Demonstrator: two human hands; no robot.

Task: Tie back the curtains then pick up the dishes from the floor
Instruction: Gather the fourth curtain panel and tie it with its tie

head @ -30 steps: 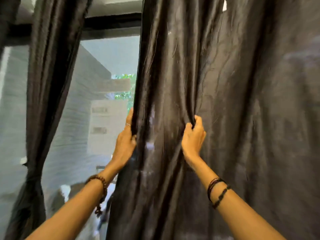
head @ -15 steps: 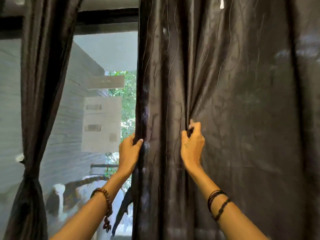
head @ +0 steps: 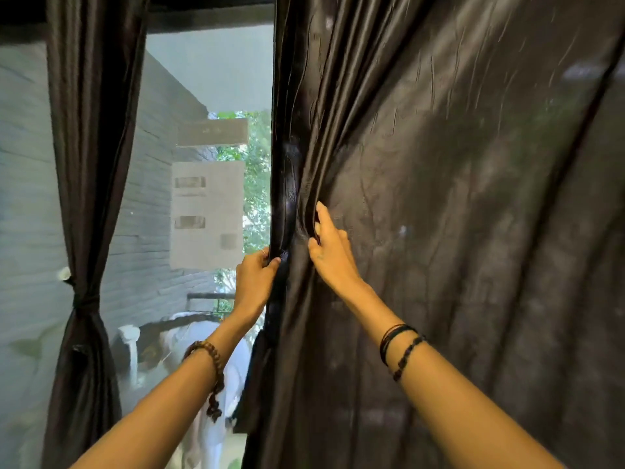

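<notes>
The wide dark brown satin curtain (head: 456, 231) hangs loose over the right and middle of the window, its creased cloth filling most of the view. Its free left edge falls almost straight down just right of the open strip of glass. The left hand (head: 254, 280) is clamped around that edge, fingers wrapped round the hem from the window side, thumb in front. The right hand (head: 329, 247) lies just beside it on the curtain's face, fingers partly spread and curled into a vertical fold (how firmly it grips cannot be told). The two hands are near each other but apart, with a narrow band of gathered cloth between them.

At the left side the narrow dark brown curtain panel (head: 89, 164) is already cinched at its waist by a dark fabric tie-back (head: 86, 301). Between the two curtains' edges the bare window pane (head: 203, 96) stands uncovered, showing a grey brick wall (head: 148, 211) and green foliage (head: 257, 184) outside.
</notes>
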